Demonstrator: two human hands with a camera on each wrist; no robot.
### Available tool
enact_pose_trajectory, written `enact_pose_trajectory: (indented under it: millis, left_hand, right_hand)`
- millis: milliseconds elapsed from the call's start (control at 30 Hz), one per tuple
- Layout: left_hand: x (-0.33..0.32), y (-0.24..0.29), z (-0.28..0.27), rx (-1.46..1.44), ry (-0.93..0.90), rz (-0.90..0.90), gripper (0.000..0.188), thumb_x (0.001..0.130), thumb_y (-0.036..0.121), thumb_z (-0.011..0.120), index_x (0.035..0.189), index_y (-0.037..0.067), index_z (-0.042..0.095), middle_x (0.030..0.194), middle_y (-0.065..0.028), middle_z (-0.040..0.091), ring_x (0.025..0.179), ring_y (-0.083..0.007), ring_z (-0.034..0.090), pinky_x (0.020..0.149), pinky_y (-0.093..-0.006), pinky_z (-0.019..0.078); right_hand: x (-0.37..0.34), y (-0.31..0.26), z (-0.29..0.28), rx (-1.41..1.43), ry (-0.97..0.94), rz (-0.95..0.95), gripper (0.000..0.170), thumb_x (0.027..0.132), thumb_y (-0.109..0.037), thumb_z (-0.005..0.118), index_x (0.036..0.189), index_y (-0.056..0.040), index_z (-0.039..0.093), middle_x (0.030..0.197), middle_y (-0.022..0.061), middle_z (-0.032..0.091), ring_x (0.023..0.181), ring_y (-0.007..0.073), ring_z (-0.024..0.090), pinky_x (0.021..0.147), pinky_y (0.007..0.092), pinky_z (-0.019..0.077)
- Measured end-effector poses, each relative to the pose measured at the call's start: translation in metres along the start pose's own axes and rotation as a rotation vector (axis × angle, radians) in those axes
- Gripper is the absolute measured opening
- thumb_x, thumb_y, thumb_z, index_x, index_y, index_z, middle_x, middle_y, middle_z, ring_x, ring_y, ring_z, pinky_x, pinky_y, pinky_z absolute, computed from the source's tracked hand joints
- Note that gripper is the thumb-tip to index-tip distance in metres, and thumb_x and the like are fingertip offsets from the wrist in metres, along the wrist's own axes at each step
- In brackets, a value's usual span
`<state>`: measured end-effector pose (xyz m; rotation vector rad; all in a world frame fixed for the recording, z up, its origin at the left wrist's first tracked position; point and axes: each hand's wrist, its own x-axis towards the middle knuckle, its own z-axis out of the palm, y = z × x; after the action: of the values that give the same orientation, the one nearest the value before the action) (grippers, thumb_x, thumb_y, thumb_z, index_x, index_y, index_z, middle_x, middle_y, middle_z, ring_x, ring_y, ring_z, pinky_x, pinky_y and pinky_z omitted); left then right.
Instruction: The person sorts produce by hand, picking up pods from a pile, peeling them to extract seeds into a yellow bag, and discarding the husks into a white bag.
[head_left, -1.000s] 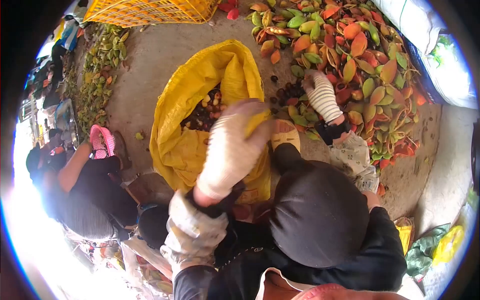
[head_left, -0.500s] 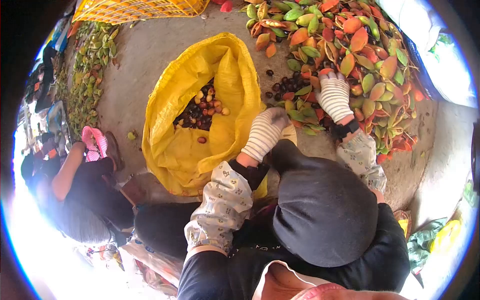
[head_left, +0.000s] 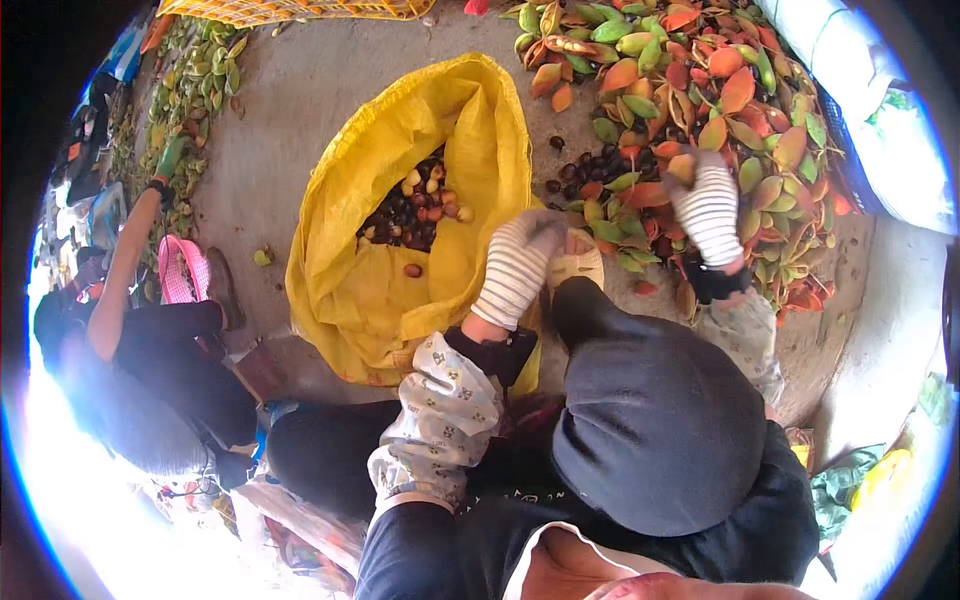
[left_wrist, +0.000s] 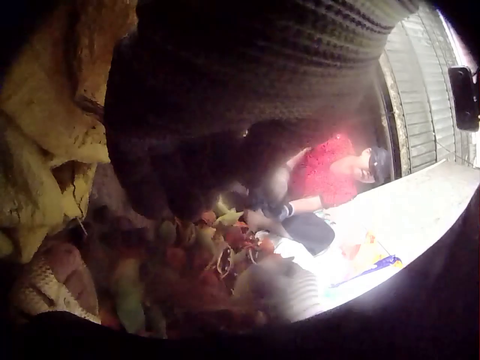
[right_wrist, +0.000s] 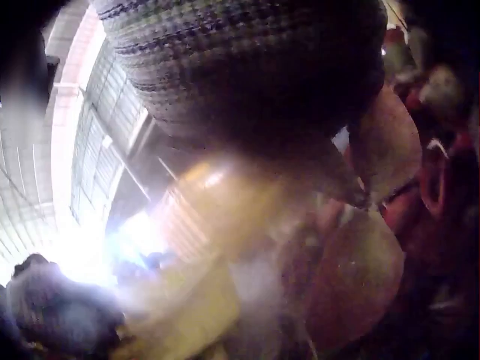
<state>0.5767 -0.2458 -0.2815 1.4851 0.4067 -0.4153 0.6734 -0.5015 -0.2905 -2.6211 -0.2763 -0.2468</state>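
Observation:
My right hand point(head_left: 707, 205), in a striped glove with dark fingertips, holds an orange-yellow seed pod point(head_left: 682, 168) over the right-hand heap. In the right wrist view the pod point(right_wrist: 225, 199) is blurred below the curled fingers. Beside the right rim of the yellow sack point(head_left: 318, 235) is my gloved left hand point(head_left: 515, 260), its dark fingers bent downward near a pale shoe point(head_left: 580, 260). The glove point(left_wrist: 225, 97) fills the top of the left wrist view, and its fingertips are lost in shadow. Dark brown and paler seeds point(head_left: 410, 210) lie inside the sack.
Red, orange and green pods point(head_left: 740, 110) form a large heap at right, with loose dark seeds point(head_left: 590, 170) along its left edge. A yellow crate point(head_left: 300, 10) stands at the top. At left, another person point(head_left: 150, 330) reaches toward greenish husks point(head_left: 205, 85).
My left hand has swung from above the sack to its right side, then stayed there. My right hand has shifted right across the heap and now has the orange-yellow pod.

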Motion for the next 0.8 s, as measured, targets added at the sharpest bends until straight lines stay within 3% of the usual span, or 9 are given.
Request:
enact_pose_trajectory:
  millis: [133,233,300,433,533,633,733,767,800]
  left_hand:
    - [-0.004,0.016,-0.007,-0.138,0.026,-0.049,0.026,0.089,0.016,0.061,0.106,-0.004,0.065,0.094,-0.0078,0.068,0.083,-0.0132,0.062,0.077,-0.0264,0.0506]
    - [-0.013,0.035,-0.017,-0.267,0.014,-0.052,0.028,0.089,0.017,0.062,0.109,-0.003,0.063,0.097,-0.0087,0.067,0.085,-0.0141,0.063,0.078,-0.0281,0.0515]
    - [-0.017,0.045,-0.031,-0.331,-0.029,-0.061,0.033,0.089,0.017,0.063,0.115,-0.003,0.060,0.103,-0.0106,0.067,0.088,-0.0162,0.064,0.080,-0.0309,0.0521]
    - [-0.031,0.041,-0.051,-0.860,-0.179,0.024,0.056,0.088,0.027,0.065,0.134,0.002,0.044,0.126,-0.0154,0.056,0.107,-0.0243,0.059,0.088,-0.0406,0.0498]
    - [-0.033,0.025,-0.059,-1.161,-0.181,0.126,0.056,0.087,0.034,0.068,0.130,0.004,0.048,0.124,-0.0125,0.057,0.109,-0.0244,0.058,0.091,-0.0412,0.0480]
    - [-0.020,0.001,-0.078,-1.152,0.123,0.099,0.042,0.090,0.034,0.063,0.120,0.006,0.054,0.114,-0.0094,0.060,0.106,-0.0243,0.057,0.091,-0.0400,0.0473]
    - [-0.016,-0.018,-0.093,-1.161,0.248,0.113,0.031,0.093,0.026,0.059,0.115,0.005,0.055,0.108,-0.0093,0.060,0.102,-0.0229,0.057,0.090,-0.0372,0.0478]
    - [-0.017,-0.020,-0.097,-1.182,0.253,0.111,0.030,0.093,0.024,0.060,0.115,0.005,0.055,0.109,-0.0092,0.060,0.102,-0.0226,0.057,0.090,-0.0366,0.0480]
    - [-0.016,-0.021,-0.099,-1.202,0.257,0.109,0.029,0.093,0.022,0.060,0.115,0.004,0.055,0.109,-0.0092,0.060,0.101,-0.0223,0.057,0.089,-0.0359,0.0482]
  right_hand:
    - [0.019,-0.039,-0.046,0.342,0.113,0.147,0.035,0.075,-0.008,0.075,0.107,-0.0021,0.061,0.094,0.0106,0.065,0.083,0.0189,0.063,0.077,0.0307,0.0511]
    - [0.032,-0.076,-0.066,0.444,0.190,0.056,0.036,0.074,-0.004,0.074,0.108,-0.0006,0.061,0.100,0.0082,0.066,0.089,0.0141,0.063,0.082,0.0289,0.0505]
    - [0.035,-0.097,-0.057,0.798,0.187,0.022,0.032,0.075,-0.001,0.072,0.106,-0.0004,0.062,0.100,0.0081,0.066,0.090,0.0158,0.063,0.085,0.0298,0.0494]
    - [0.038,-0.139,-0.021,0.871,-0.065,-0.219,0.036,0.072,-0.002,0.074,0.104,-0.0034,0.060,0.100,0.0082,0.063,0.094,0.0207,0.061,0.085,0.0319,0.0486]
    - [0.023,-0.162,0.026,0.906,-0.273,-0.407,0.043,0.066,-0.005,0.078,0.105,-0.0055,0.059,0.100,0.0111,0.060,0.098,0.0266,0.059,0.085,0.0351,0.0481]
    - [0.008,-0.176,0.067,0.907,-0.424,-0.483,0.041,0.070,-0.011,0.078,0.105,-0.0034,0.059,0.106,0.0152,0.059,0.100,0.0321,0.059,0.085,0.0364,0.0482]
    - [0.007,-0.186,0.081,0.859,-0.566,-0.322,0.038,0.075,-0.012,0.076,0.108,-0.0014,0.060,0.106,0.0168,0.060,0.099,0.0321,0.060,0.083,0.0363,0.0486]
    - [0.010,-0.195,0.079,0.815,-0.721,-0.117,0.035,0.080,-0.013,0.073,0.110,-0.0004,0.061,0.104,0.0178,0.062,0.095,0.0319,0.061,0.082,0.0366,0.0488]
    - [0.009,-0.194,0.087,0.839,-0.733,-0.151,0.034,0.080,-0.012,0.072,0.110,-0.0003,0.061,0.103,0.0178,0.063,0.094,0.0319,0.062,0.082,0.0365,0.0488]
